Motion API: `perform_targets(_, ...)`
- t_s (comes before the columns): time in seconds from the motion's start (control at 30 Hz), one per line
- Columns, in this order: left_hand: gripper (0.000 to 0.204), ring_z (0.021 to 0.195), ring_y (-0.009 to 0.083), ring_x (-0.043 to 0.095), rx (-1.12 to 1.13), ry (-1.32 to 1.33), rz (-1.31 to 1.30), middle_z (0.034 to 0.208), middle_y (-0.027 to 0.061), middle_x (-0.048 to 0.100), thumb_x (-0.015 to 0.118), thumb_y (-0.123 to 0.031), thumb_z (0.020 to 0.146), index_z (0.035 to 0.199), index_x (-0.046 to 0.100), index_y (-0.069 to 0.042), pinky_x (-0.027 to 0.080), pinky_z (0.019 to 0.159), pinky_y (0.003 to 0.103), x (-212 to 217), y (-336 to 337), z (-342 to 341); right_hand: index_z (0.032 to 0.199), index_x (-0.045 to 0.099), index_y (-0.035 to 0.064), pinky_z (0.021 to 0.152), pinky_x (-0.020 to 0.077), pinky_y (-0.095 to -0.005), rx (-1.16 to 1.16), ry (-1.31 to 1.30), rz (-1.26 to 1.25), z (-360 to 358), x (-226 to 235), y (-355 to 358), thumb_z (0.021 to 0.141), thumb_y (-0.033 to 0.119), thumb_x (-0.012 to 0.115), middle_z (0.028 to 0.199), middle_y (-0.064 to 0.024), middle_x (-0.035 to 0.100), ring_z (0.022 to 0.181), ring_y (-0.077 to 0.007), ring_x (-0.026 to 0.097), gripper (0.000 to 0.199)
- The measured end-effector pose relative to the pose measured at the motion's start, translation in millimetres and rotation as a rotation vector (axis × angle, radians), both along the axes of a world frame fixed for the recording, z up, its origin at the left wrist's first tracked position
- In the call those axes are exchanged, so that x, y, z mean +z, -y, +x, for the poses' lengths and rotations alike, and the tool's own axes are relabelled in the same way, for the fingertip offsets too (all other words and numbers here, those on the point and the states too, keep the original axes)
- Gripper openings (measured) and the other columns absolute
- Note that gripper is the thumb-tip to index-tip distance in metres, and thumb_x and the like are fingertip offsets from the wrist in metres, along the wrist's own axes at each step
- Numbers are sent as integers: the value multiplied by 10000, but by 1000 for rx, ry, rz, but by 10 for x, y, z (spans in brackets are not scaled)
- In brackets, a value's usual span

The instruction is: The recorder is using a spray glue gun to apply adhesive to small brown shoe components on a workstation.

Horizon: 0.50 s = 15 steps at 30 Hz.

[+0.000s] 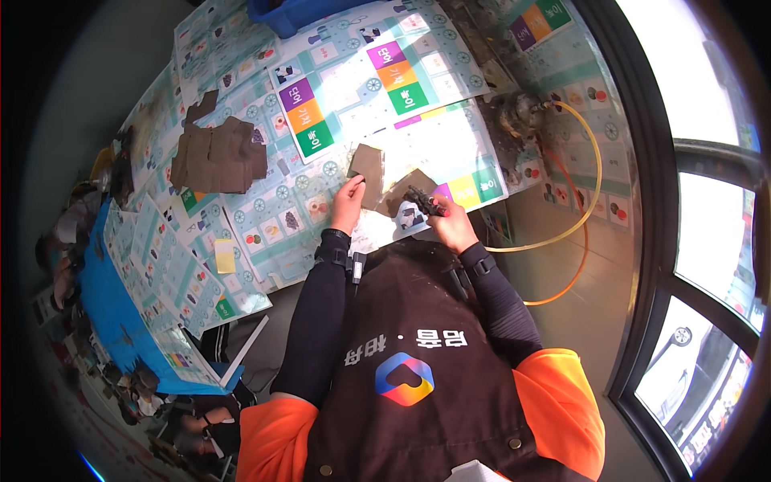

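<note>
Between the fingers and thumb of my left hand [348, 204] is the lower left edge of a flat brown piece [368, 165]. My right hand [454, 228] is wrapped round a dark, crusted spray gun [419, 199] with a bit of red by the fingers. The gun's front points up and left, over a second brown piece [395, 198] lying on the sheets. To the left, several more brown pieces [217, 157] lie overlapped in a pile. The gun's grip is mostly hidden by my right hand.
Printed paper sheets [341, 84] cover the table. A blue bin [299, 14] stands at the far edge. Yellow [598, 173] and orange [572, 265] hoses curve down on the right, beside a window frame [673, 217]. A yellow note [225, 259] lies left; people sit beyond a blue-covered table [128, 333].
</note>
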<state>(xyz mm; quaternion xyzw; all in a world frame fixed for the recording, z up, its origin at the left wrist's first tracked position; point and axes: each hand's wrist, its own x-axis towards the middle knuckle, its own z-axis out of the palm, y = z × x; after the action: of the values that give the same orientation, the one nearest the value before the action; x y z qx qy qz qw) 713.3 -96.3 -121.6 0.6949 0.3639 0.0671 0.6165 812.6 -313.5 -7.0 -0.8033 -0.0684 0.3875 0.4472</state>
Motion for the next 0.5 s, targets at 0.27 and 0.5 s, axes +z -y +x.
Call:
perform_targets(0.27, 254, 750, 93, 564, 25, 32, -29, 850, 41, 642, 593, -172, 874, 1083, 623, -32, 461, 687, 233, 0, 3, 6, 1033, 560, 28, 730, 454, -366, -171, 129, -161, 130, 23, 133, 676, 98, 576, 840, -230, 596, 808, -383, 581, 365)
perform_targets(0.5, 274, 699, 114, 598, -72, -20, 80, 828, 80, 666, 613, -207, 856, 1049, 617, -13, 481, 634, 262, -59, 72, -30, 1075, 549, -13, 768, 452, -357, 31, 126, -20, 33, -206, 279, 674, 108, 579, 873, -233, 612, 854, -366, 590, 420)
